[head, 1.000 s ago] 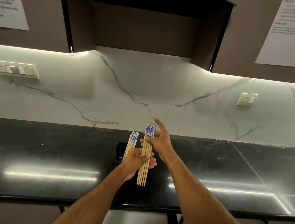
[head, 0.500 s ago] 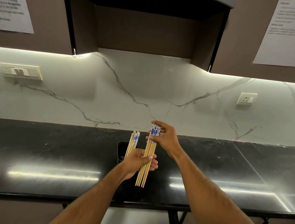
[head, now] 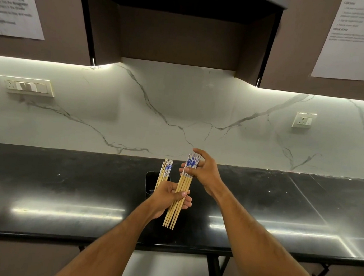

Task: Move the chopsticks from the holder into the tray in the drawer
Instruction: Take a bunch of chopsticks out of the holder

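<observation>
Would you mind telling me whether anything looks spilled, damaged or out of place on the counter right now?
Nothing stands out. The bundle of chopsticks is held neatly between the left hand and right hand, the remaining chopsticks lean in the black holder, and the dark counter shows only light reflections.

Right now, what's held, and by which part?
A bundle of chopsticks: left hand grips mid-shaft, right hand pinches the patterned top ends. More remain in the holder.
</observation>
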A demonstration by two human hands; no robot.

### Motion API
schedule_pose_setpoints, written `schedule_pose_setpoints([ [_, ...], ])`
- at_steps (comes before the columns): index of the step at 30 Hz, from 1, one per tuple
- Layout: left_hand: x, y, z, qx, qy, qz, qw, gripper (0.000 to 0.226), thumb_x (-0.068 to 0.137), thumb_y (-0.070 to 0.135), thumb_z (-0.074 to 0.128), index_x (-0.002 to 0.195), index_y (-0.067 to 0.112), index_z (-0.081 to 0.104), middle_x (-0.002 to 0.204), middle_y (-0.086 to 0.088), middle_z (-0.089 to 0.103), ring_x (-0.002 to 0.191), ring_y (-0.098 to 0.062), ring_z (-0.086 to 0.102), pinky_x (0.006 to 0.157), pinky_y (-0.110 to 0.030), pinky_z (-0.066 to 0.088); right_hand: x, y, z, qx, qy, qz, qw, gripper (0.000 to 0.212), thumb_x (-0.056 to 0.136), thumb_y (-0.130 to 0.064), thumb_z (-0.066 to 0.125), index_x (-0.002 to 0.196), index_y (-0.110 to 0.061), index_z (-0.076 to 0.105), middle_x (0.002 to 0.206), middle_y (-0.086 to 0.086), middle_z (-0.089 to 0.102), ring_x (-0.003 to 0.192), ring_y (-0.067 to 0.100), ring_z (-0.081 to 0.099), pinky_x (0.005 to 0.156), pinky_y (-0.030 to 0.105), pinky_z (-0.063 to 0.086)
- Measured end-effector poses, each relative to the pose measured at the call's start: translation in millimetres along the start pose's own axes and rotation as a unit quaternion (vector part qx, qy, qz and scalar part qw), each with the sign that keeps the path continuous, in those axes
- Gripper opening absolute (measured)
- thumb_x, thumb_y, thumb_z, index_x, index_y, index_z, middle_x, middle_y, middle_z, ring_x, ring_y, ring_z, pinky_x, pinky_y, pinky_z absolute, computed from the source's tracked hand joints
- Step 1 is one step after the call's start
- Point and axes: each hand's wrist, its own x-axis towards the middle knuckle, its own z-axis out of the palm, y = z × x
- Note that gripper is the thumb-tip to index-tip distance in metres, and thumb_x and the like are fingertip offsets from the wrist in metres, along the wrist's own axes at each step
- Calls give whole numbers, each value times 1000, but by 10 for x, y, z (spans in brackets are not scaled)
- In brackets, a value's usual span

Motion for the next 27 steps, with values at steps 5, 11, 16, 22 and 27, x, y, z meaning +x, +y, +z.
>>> schedule_pose_setpoints([
  [5,-49,-49,-15,22,-2,-10,1000,20,99,5,60,116,-4,68,100,-22,77,97,-32,76,89,-43,62,-84,49,39,20,32,35,999,49,85,8,73,129,-1,53,100,19,77,89,30,78,84,46,63],
  [11,-85,-63,-69,21,5,-22,1000,23,99,6,61,119,-3,66,101,-21,77,98,-33,76,94,-49,59,-149,106,62,75,101,86,988,36,86,9,71,118,-1,60,94,16,78,83,29,78,75,39,64],
  [16,-130,19,-181,46,-13,-59,997,22,97,5,63,116,-6,68,99,-23,77,95,-33,77,92,-48,61,-182,112,181,108,131,115,979,31,86,11,70,113,-2,62,93,17,78,83,28,78,78,44,64],
  [22,-232,-56,-374,75,-16,-71,995,20,97,6,64,113,-5,69,97,-22,77,93,-31,77,87,-43,63,-250,196,348,122,120,135,976,37,87,10,70,119,-3,60,96,17,78,88,28,78,81,44,63],
  [27,-294,-272,-569,170,13,-50,984,20,96,8,66,113,-2,70,92,-17,78,85,-25,79,81,-40,64,-347,404,445,-101,124,84,984,68,84,-20,82,141,-12,47,113,7,70,102,20,72,97,44,57],
])
